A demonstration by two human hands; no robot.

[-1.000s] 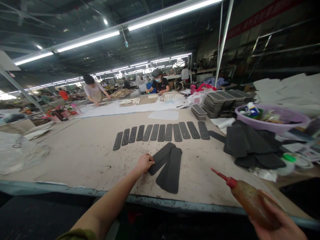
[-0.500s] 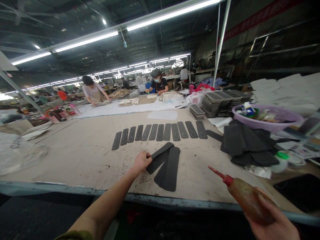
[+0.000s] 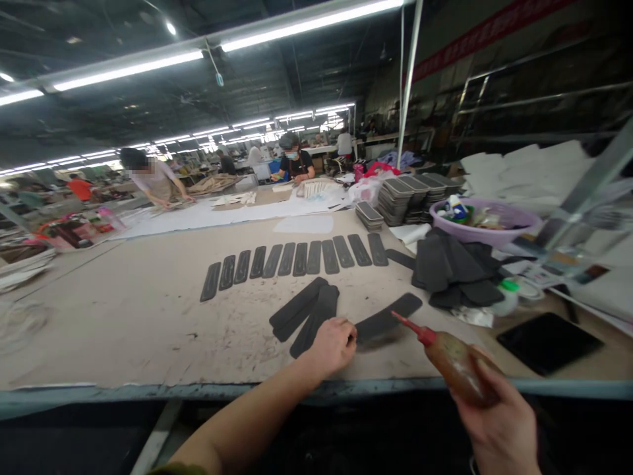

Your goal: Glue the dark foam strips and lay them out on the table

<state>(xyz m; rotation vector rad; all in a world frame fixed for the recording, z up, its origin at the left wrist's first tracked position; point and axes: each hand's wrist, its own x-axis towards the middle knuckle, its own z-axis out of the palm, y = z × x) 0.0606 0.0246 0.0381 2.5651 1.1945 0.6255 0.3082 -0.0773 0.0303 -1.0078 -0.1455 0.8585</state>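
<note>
My left hand (image 3: 335, 344) is closed on the near end of a long black strip (image 3: 390, 318) with rounded ends, which slants up to the right. Left of it, several similar black strips (image 3: 307, 309) lie fanned out on the table. My right hand (image 3: 499, 402) is wrapped round a brownish glue bottle (image 3: 459, 366) with a red nozzle. The nozzle tip points left, close to the held strip; whether it touches cannot be made out. Farther back, a row of shorter black pieces (image 3: 299, 258) with shiny outlines on top spans the table.
To the right lies a heap of black pieces (image 3: 452, 267) beside a purple basin (image 3: 487, 224) of small items. Stacks of grey-black pieces (image 3: 395, 198) stand behind. A flat black object (image 3: 548, 343) rests at the right. Two people work beyond the table.
My left hand has moved right from the fanned strips and now has one strip apart from them. The bottle has shifted slightly left and up in view; the whole view has swung right.
</note>
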